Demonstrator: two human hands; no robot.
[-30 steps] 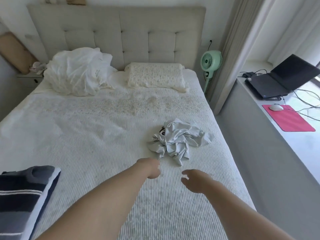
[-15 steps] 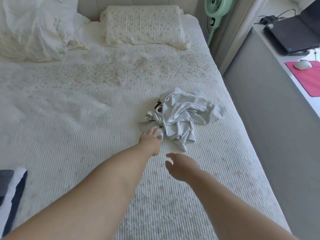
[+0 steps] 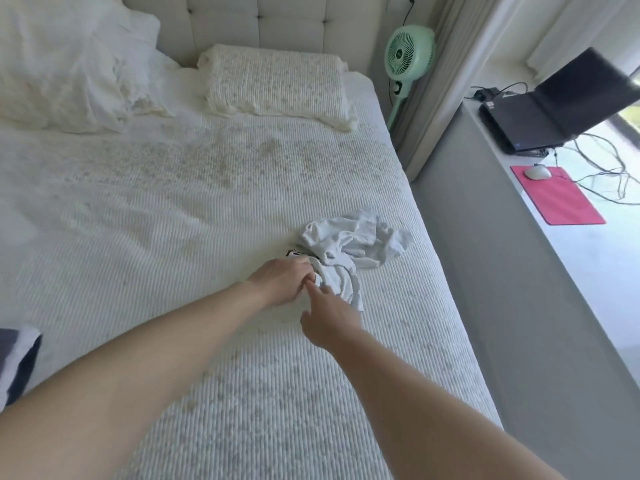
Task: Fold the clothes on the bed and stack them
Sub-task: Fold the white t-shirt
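A crumpled light grey garment (image 3: 349,247) lies on the white ribbed bed (image 3: 173,237), near its right edge. My left hand (image 3: 282,280) grips the garment's near left edge with curled fingers. My right hand (image 3: 329,318) is just below it, its forefinger stretched out and touching the cloth's lower part. At the far left edge, a folded dark striped piece of clothing (image 3: 15,362) shows partly in view.
A bunched white duvet (image 3: 65,60) and a pillow (image 3: 277,84) lie at the headboard. A green fan (image 3: 408,55) stands by the curtain. To the right, past a grey gap, a ledge carries a laptop (image 3: 554,105), a mouse (image 3: 536,173) and a pink mat (image 3: 561,197).
Both hands reached forward to the garment. The left hand went from touching its edge to gripping it, and the right hand came up to touch the cloth. The camera view shifted.
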